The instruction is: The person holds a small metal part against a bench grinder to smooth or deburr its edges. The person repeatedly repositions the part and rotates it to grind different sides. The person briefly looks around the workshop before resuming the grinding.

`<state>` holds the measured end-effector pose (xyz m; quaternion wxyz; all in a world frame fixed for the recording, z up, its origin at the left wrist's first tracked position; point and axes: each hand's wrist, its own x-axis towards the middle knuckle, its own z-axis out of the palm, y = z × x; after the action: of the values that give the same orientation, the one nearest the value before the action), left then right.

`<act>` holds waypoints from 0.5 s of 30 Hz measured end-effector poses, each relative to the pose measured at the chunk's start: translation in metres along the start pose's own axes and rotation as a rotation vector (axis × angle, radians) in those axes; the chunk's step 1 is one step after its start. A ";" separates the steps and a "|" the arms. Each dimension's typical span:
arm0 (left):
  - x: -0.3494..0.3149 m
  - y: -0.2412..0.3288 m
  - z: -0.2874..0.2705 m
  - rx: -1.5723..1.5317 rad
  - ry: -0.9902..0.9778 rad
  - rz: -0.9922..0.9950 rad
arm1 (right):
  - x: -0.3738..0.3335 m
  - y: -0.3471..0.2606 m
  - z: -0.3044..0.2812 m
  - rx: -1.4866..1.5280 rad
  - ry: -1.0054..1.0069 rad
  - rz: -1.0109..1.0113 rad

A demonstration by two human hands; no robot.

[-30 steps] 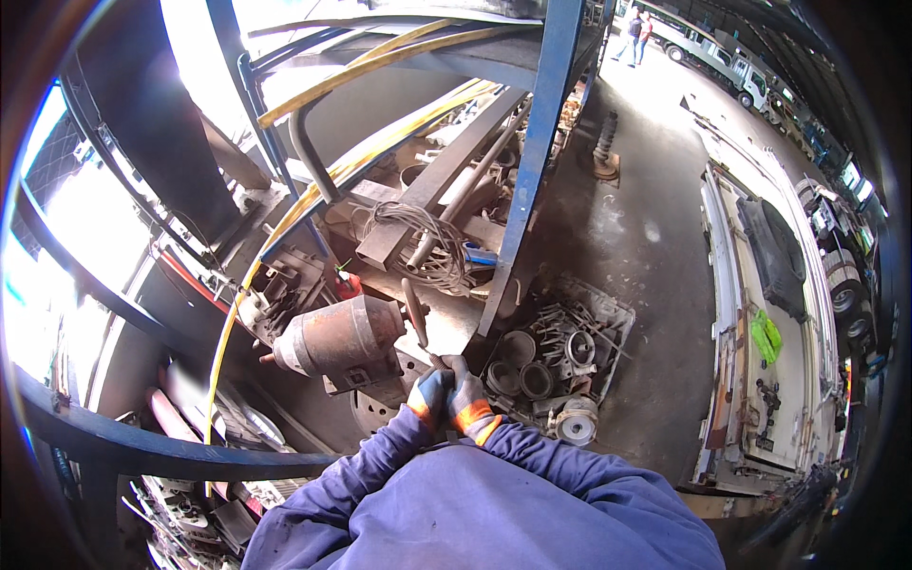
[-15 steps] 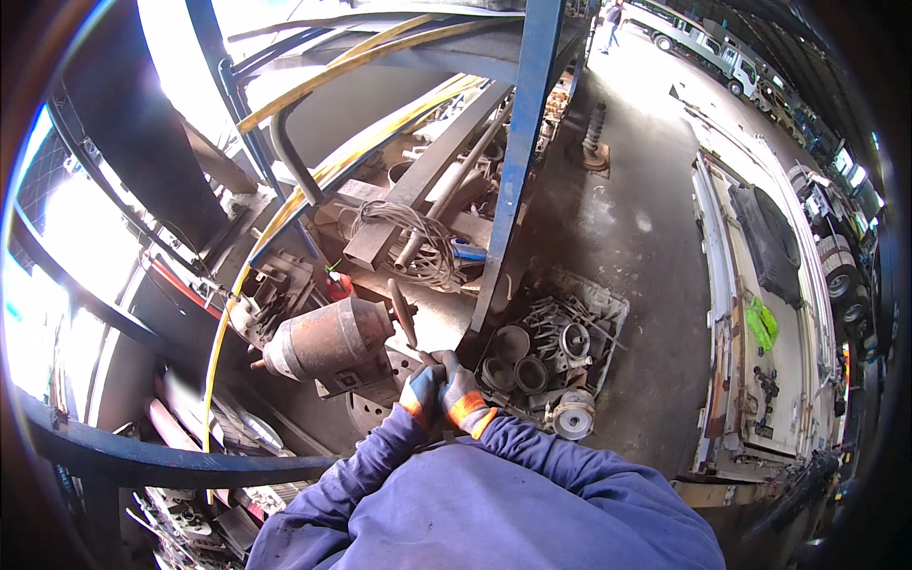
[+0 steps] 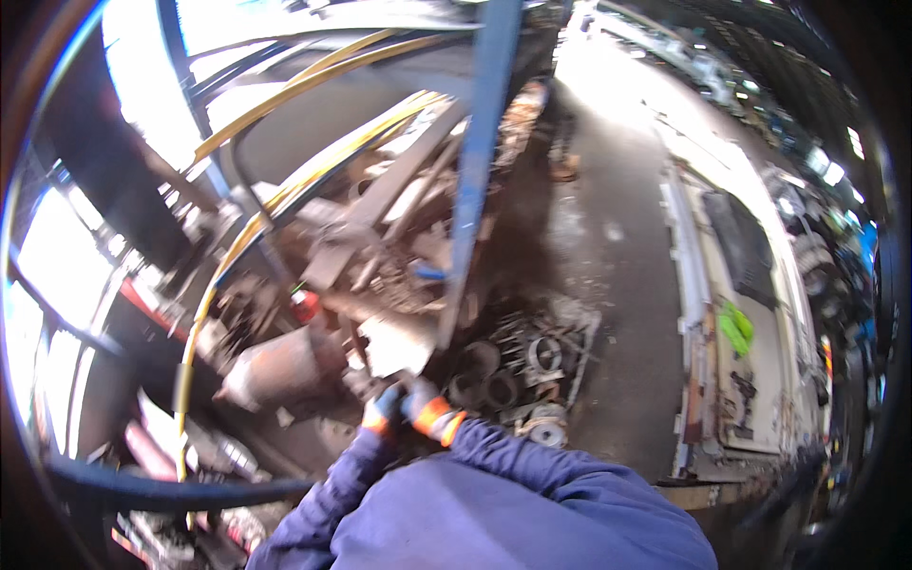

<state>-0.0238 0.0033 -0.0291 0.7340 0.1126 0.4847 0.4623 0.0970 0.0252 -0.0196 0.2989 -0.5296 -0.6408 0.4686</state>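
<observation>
My left hand [image 3: 382, 410] and my right hand [image 3: 427, 408] wear grey gloves with orange cuffs. Side by side in front of my body, they have curled fingers around something too blurred and small to make out. Just ahead of them is the upright wheel [image 3: 354, 342] of a rusty grinder-like motor [image 3: 277, 369]. The motor's round body lies to the left of my hands. Right of my hands, metal rings [image 3: 480, 359] sit among scrap parts.
A blue steel post [image 3: 472, 180] rises ahead, beside a rack with yellow hoses [image 3: 290, 92] and metal bars [image 3: 404, 176]. A red bottle [image 3: 304, 304] stands behind the motor. Further right lie a long white panel [image 3: 750, 399] and a bright green cloth [image 3: 735, 329].
The whole view has swung, shifting the surroundings leftward in the picture and blurring them. My hands have come slightly apart and sit a little farther from the wheel.
</observation>
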 end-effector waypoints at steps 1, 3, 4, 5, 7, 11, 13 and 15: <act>-0.010 0.005 0.000 0.396 -0.120 0.197 | -0.003 -0.023 -0.012 -0.086 -0.094 0.050; -0.027 0.016 0.012 1.287 -0.094 0.758 | 0.009 0.016 0.007 -0.032 0.004 -0.136; -0.021 0.010 0.000 1.187 -0.091 0.725 | 0.007 -0.001 0.002 -0.043 -0.091 -0.041; -0.030 0.018 0.013 1.177 -0.067 0.607 | 0.005 -0.010 -0.005 -0.054 -0.059 -0.054; -0.021 0.013 0.006 1.289 -0.058 0.633 | 0.008 -0.016 -0.015 -0.034 -0.058 -0.052; 0.008 -0.008 -0.005 0.993 -0.019 0.699 | 0.016 -0.002 -0.009 -0.106 -0.013 -0.094; -0.016 0.003 0.017 1.057 0.029 0.765 | 0.013 -0.014 -0.020 -0.126 -0.063 -0.087; -0.033 0.016 0.032 1.174 0.011 0.759 | 0.016 -0.015 -0.022 -0.138 -0.049 -0.084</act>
<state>-0.0102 -0.0048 0.0162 0.3373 0.6497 0.5852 0.3489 0.1058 0.0463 0.0011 0.2654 -0.5100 -0.7003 0.4232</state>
